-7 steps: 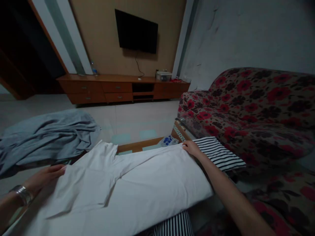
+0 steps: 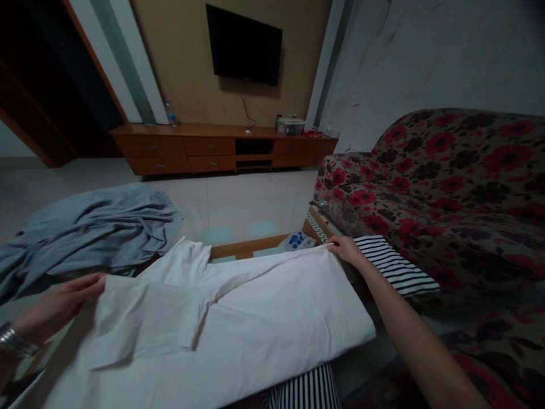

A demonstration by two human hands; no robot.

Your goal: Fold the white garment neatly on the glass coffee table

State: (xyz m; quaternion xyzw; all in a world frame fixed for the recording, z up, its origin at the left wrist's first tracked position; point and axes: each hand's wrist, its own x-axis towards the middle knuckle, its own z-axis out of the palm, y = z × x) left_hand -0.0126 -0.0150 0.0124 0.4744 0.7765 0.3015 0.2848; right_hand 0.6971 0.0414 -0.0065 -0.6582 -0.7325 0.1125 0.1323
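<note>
A white T-shirt (image 2: 238, 324) lies spread flat across a low table in front of me. My left hand (image 2: 59, 304) pinches the shirt's left edge by the sleeve, where a flap of cloth is folded over towards the middle. A metal bracelet is on that wrist. My right hand (image 2: 347, 249) grips the shirt's far right corner, arm stretched out over the cloth. A folded black-and-white striped garment (image 2: 395, 267) lies just right of my right hand.
A crumpled grey garment (image 2: 89, 233) lies on the table's left. A floral sofa (image 2: 447, 187) fills the right. The table's wooden rim (image 2: 247, 247) and a small blue-and-white packet (image 2: 298, 241) show beyond the shirt. A TV cabinet (image 2: 221, 147) and a wall TV stand at the back.
My left hand has drawn the shirt's left part inward, so a flap now lies folded over. The right hand stays on the far right corner. The view shifted slightly.
</note>
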